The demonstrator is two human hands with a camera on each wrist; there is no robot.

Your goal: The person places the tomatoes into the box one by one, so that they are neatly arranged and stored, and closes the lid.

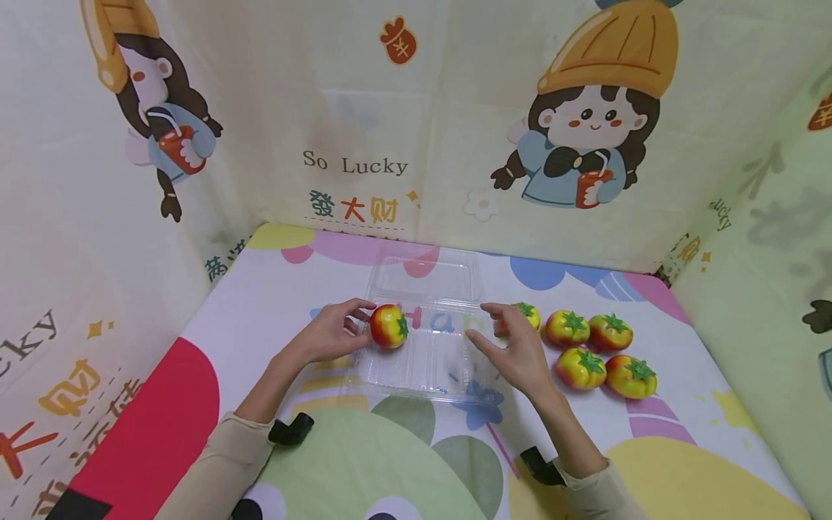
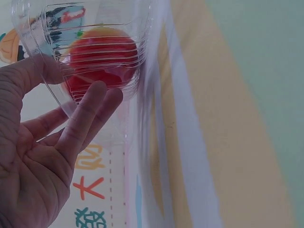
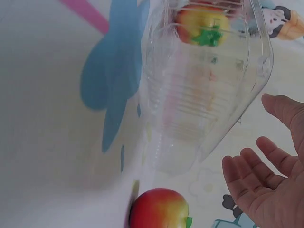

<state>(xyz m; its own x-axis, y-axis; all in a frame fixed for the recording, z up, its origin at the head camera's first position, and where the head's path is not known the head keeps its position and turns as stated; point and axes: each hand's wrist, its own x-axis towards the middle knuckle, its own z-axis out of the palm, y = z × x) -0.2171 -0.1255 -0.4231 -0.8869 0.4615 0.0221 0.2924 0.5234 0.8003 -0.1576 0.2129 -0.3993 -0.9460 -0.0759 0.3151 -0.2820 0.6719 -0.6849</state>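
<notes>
A clear plastic clamshell box [image 1: 429, 365] with compartments lies with its lid [image 1: 425, 278] folded back. One red-and-yellow tomato [image 1: 388, 326] with a green leafy top is in its left end, showing red through the ribbed wall in the left wrist view. My left hand [image 1: 334, 331] is at the box's left edge beside this tomato, thumb at the rim and fingers along the outer wall. My right hand [image 1: 515, 354] is at the box's right side, fingers loosely bent and holding nothing. The right wrist view shows a gap between that hand [image 3: 270, 175] and the box.
To the right are several more tomatoes [image 1: 581, 368] in a loose cluster, one of them partly hidden behind my right hand. A cartoon-printed cloth [image 1: 260, 289] covers the table. Printed fabric walls [image 1: 455, 130] stand at the back and both sides.
</notes>
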